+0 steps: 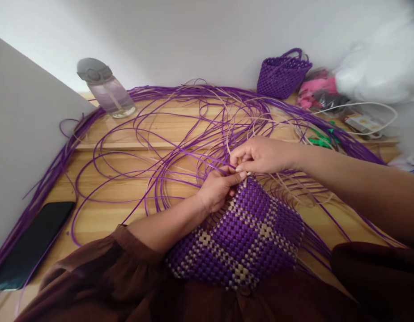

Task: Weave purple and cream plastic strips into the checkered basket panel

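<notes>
A woven piece (250,228) of purple strands with cream lines lies against my lap, its upper corner pointing away from me. My left hand (220,188) is closed on that corner from the left, thumb on top. Just above it, my right hand (252,156) pinches at the strands by the same corner, its fingertips close to my left thumb. Long loose purple strands (163,161) and some cream ones fan out from the corner and loop over the wooden table. The exact strand between my right fingertips is too small to tell.
A clear bottle (111,94) with a grey lid stands at the back left. A black phone (34,243) lies at the left on the wooden table (116,210). At the back right are a small purple basket (282,76), pink items (316,89) and a white plastic bag (377,67).
</notes>
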Tool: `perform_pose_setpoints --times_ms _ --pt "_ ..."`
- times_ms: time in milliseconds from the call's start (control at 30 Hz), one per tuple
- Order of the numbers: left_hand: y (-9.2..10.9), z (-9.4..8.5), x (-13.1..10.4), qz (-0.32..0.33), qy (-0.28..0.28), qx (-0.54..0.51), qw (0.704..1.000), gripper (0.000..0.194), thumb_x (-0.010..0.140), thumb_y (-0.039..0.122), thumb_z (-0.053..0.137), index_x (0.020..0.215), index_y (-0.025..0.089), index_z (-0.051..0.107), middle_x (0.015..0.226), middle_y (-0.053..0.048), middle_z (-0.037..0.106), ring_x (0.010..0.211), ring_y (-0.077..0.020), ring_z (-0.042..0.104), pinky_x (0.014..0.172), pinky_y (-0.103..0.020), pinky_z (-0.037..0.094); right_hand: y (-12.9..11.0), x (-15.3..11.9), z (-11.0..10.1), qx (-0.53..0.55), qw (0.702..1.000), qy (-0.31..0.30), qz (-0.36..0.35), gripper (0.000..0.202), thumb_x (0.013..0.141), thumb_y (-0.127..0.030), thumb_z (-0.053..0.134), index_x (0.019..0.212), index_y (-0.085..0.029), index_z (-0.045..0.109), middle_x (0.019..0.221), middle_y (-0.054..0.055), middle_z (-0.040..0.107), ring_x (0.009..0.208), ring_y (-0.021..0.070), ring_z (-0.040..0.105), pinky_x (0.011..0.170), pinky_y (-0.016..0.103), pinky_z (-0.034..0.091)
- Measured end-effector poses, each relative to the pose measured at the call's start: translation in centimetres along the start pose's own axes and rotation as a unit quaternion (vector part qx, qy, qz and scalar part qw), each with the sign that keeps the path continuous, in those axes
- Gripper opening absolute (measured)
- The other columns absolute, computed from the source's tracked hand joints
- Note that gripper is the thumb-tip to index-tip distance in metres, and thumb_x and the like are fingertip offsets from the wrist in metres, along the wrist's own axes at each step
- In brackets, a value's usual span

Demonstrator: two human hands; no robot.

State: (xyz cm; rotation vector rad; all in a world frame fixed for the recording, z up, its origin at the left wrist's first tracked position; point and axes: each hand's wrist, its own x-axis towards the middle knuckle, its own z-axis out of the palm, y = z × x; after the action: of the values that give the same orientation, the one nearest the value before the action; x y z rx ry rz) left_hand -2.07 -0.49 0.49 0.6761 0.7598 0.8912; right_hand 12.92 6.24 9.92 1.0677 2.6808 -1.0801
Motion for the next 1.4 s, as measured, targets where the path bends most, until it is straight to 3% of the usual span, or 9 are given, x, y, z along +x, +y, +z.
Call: perform_pose_setpoints --times_ms 133,267,467,633,767,900,1267,1333,1400 --pt "-0.1 0.2 0.1 -0.018 0.009 -0.046 0.999 0.044 0.056 0.033 0.092 0.076 0.012 0.06 0.064 0.005 0.052 0.047 -0.0016 0.037 0.04 -0.017 0.019 0.3 0.2 0.2 0.087 0.995 -0.023 0.035 0.009 0.074 -0.017 0.059 0.082 -0.016 0.065 0.052 -0.008 0.05 0.045 0.0051 0.039 0.047 0.02 0.027" --pt "-0.2 0.4 0.3 -0.032 0.018 -0.063 0.997 0.047 0.052 0.034 0.094 0.076 0.012 0.059 0.065 0.005 0.055 0.047 -0.0013 0.04 0.039 -0.016 0.019 0.5 0.0 0.5 0.169 0.982 -0.033 0.079 0.007 0.078 -0.019 0.059 0.084 -0.016 0.061 0.048 -0.01 0.049 0.042 0.0054 0.042 0.044 0.019 0.028" --pt "-0.5 0.2 0.4 -0.012 -0.004 -0.07 0.997 0.042 0.058 0.029 0.092 0.077 0.013 0.058 0.068 0.004 0.057 0.05 -0.0018 0.042 0.04 -0.015 0.02 0.8 -0.2 1.4 0.263 0.959 -0.023 0.106 0.011 0.084 -0.025 0.061 0.09 -0.018 0.055 0.047 -0.01 0.052 0.038 0.0061 0.045 0.043 0.018 0.033" --pt "-0.4 0.2 0.4 -0.004 0.019 -0.059 0.998 0.036 0.062 0.024 0.088 0.073 0.015 0.055 0.064 0.003 0.057 0.049 -0.0039 0.045 0.04 -0.015 0.023 1.3 -1.1 1.6 0.292 0.952 0.007 0.096 0.025 0.089 -0.04 0.062 0.093 -0.016 0.056 0.054 -0.007 0.054 0.044 0.0069 0.049 0.046 0.02 0.038" --pt "-0.2 0.4 0.2 0.011 0.038 -0.032 0.999 0.034 0.064 0.021 0.085 0.068 0.016 0.052 0.059 0.004 0.055 0.046 -0.0039 0.043 0.04 -0.016 0.026 1.8 -2.4 1.4 0.242 0.966 0.022 0.082 0.041 0.089 -0.055 0.06 0.091 -0.014 0.063 0.066 0.0 0.062 0.056 0.0105 0.059 0.054 0.023 0.044" --pt "-0.1 0.3 0.0 0.022 0.039 -0.006 0.999 0.032 0.064 0.021 0.085 0.068 0.015 0.054 0.059 0.005 0.056 0.045 -0.0033 0.045 0.041 -0.015 0.029 1.7 -3.1 1.6 0.166 0.977 0.058 0.119 0.033 0.083 -0.048 0.067 0.09 -0.016 0.064 0.068 -0.002 0.06 0.057 0.0095 0.055 0.054 0.023 0.042" --pt "0.3 0.0 0.0 -0.006 0.05 0.042 0.998 0.03 0.067 0.022 0.083 0.071 0.015 0.054 0.058 0.004 0.061 0.04 -0.0046 0.048 0.039 -0.017 0.03 0.8 -3.5 2.6 0.073 0.986 0.073 0.132 0.023 0.09 -0.037 0.052 0.088 -0.017 0.064 0.073 0.0 0.064 0.065 0.0137 0.059 0.061 0.026 0.043" --pt "0.5 0.1 -0.2 -0.013 0.055 0.039 0.998 0.031 0.066 0.022 0.084 0.07 0.016 0.054 0.054 0.004 0.059 0.039 -0.0053 0.048 0.04 -0.017 0.031 0.4 -3.9 3.1 0.022 0.987 0.115 0.113 0.023 0.091 -0.036 0.052 0.091 -0.018 0.066 0.08 0.002 0.067 0.07 0.0153 0.06 0.065 0.028 0.044" --pt "0.6 0.3 -0.4 -0.018 0.055 0.03 0.998 0.032 0.066 0.023 0.084 0.069 0.016 0.053 0.05 0.005 0.056 0.038 -0.0056 0.047 0.04 -0.017 0.03 -0.3 -4.7 4.3 -0.061 0.973 0.207 0.079 0.021 0.092 -0.034 0.053 0.098 -0.019 0.066 0.092 0.004 0.07 0.082 0.0192 0.063 0.076 0.033 0.046"
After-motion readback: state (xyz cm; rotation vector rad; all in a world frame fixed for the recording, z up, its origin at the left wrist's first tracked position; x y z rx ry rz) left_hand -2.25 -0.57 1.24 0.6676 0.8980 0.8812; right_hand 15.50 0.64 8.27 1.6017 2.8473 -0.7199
